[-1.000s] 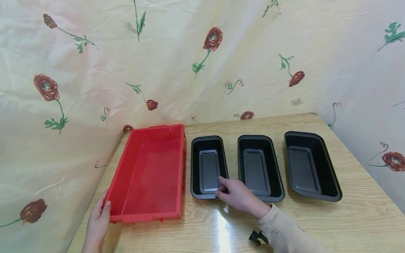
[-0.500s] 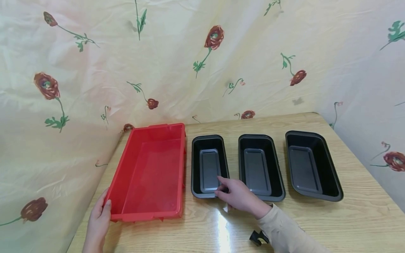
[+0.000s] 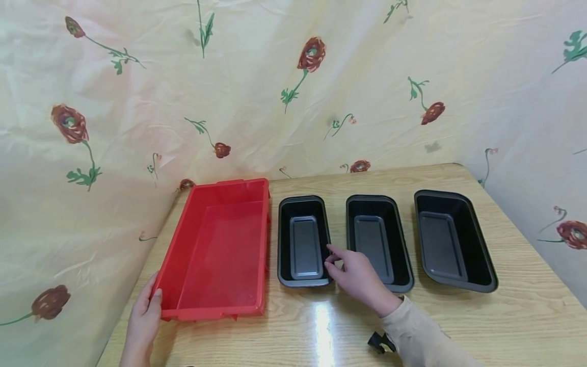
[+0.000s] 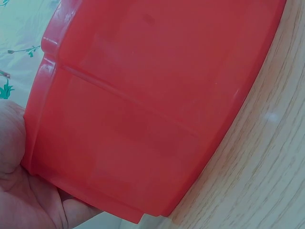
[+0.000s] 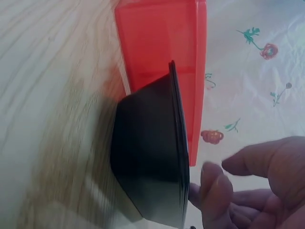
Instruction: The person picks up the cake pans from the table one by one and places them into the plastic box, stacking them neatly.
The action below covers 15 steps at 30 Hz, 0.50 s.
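Observation:
My left hand (image 3: 143, 321) grips the near left corner of a shallow red plastic tray (image 3: 211, 314). In the left wrist view, the palm and fingers wrap under the corner of the red tray (image 4: 143, 95). Right of the tray stands the smallest black loaf pan (image 3: 298, 283). My right hand (image 3: 359, 275) hovers at this pan's near right rim, thumb and forefinger slightly apart. From the right wrist, a gap shows between the thumb and the bent fingers of the right hand (image 5: 252, 186), close beside the rim of the loaf pan (image 5: 147, 148).
Two larger black loaf pans stand to the right, a middle pan (image 3: 405, 255) and a far right pan (image 3: 481, 250). A small black object (image 3: 381, 342) lies by the right sleeve (image 3: 417, 331). Flowered cloth (image 3: 257, 92) hangs behind the wooden table (image 3: 284, 341).
My right hand has moved slightly right and away from the small loaf pan's near edge, up along its right rim. The left hand, the tray and the pans keep their places.

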### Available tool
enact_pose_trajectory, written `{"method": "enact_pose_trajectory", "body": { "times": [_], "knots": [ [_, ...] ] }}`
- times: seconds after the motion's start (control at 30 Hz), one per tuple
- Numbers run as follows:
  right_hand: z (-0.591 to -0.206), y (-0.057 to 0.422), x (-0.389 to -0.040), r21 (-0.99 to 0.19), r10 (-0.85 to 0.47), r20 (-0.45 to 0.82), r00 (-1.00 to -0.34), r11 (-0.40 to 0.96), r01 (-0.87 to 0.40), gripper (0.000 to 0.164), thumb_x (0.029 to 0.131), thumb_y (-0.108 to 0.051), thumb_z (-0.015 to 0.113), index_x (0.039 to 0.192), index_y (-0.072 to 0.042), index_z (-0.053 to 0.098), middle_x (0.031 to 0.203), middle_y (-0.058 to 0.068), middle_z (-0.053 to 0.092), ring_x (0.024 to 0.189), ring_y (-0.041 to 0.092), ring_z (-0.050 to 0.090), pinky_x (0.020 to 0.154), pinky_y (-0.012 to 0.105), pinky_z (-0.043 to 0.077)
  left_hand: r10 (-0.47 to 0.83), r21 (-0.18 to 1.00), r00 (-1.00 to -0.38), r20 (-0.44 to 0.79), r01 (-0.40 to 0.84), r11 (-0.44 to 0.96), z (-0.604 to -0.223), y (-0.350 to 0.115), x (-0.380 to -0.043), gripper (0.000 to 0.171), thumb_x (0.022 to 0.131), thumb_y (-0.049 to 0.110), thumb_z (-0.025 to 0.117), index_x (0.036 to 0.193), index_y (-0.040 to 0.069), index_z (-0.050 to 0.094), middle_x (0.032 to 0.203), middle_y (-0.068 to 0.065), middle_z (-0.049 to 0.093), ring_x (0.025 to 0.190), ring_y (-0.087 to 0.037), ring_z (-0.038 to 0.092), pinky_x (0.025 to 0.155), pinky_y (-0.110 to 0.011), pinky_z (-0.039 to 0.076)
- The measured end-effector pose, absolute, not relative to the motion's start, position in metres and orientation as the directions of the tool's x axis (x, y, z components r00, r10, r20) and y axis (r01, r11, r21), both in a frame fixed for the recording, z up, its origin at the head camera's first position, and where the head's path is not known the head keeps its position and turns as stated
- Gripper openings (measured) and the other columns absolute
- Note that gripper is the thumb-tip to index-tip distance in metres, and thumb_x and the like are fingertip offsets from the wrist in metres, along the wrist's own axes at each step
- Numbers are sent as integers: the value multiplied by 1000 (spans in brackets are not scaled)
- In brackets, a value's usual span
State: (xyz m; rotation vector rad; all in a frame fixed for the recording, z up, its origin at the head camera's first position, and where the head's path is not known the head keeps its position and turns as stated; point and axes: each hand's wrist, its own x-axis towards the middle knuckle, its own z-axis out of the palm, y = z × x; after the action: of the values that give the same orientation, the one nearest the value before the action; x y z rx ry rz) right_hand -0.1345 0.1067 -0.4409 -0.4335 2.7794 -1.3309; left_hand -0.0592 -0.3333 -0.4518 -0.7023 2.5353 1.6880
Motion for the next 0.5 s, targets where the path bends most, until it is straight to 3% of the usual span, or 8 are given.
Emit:
{"method": "enact_pose_trajectory", "body": {
  "times": [0.2,0.37,0.5],
  "knots": [
    [-441,110,-136,-668,-189,181,-965,697,-262,44,93,-4,72,133,11,63,86,4,70,53,6,46,52,27,42,-355,873,-901,-249,-368,321,-452,-334,-59,57,114,19,26,168,15,9,167,-22,20,142,-41,32,78,-8,43],
    [-442,108,-133,-649,-243,91,-966,721,-243,51,94,-8,73,137,16,56,67,-6,58,53,7,46,53,26,41,-355,871,-899,-256,-374,319,-451,-334,-59,57,114,21,26,168,15,8,167,-22,19,142,-41,31,78,-9,43],
    [-442,104,-130,-635,-267,27,-963,739,-222,58,93,-9,76,138,18,53,56,-6,50,47,9,44,47,26,36,-353,869,-899,-260,-377,320,-451,-334,-59,58,114,22,26,168,16,8,167,-22,20,141,-42,31,77,-10,44]
  ]
}}
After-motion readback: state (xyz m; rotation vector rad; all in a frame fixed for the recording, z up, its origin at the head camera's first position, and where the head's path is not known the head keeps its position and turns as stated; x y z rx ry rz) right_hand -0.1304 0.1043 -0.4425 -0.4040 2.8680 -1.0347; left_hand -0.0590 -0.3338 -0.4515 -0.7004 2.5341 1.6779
